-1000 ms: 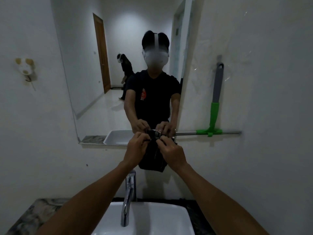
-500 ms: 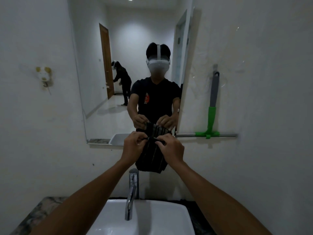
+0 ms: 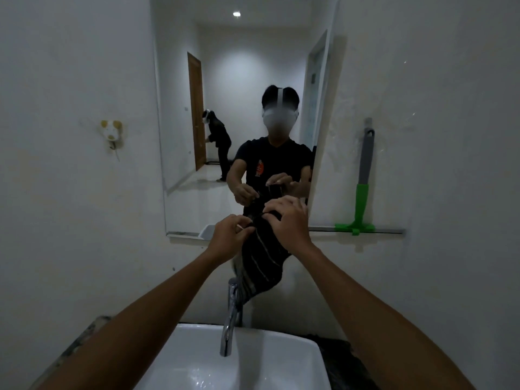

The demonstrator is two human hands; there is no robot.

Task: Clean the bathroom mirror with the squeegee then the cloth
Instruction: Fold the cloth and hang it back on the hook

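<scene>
Cloth work looks like the step in hand, judging by the green-and-grey plastic squeegee (image 3: 361, 192) already hanging on the wall at about three o'clock from the mirror, its green blade head resting on the thin metal ledge (image 3: 391, 231). The dark striped fabric cloth (image 3: 261, 263) hangs in front of the lower edge of the frameless rectangular wall mirror (image 3: 219, 80), above the chrome tap (image 3: 231, 319) and the white ceramic basin (image 3: 253, 361). The left hand (image 3: 229, 240) pinches the cloth's top edge, thumb and fingers clamped on a small fold; the right hand (image 3: 289, 223) lies over the bunched top at about two o'clock from the left, its fingers spread and bent down onto the fabric, gripping it. To do this well, the cloth probably wants folding into a flat pad rather than a loose bundle, so a broad face meets the glass. Wiping from twelve o'clock downward in overlapping passes should keep streaks from resettling. The trailing tail dangles close to the tap and is best gathered up. The cloth looks soft and limp, black with thin pale stripes running its length, and whether it is damp cannot be told.
</scene>
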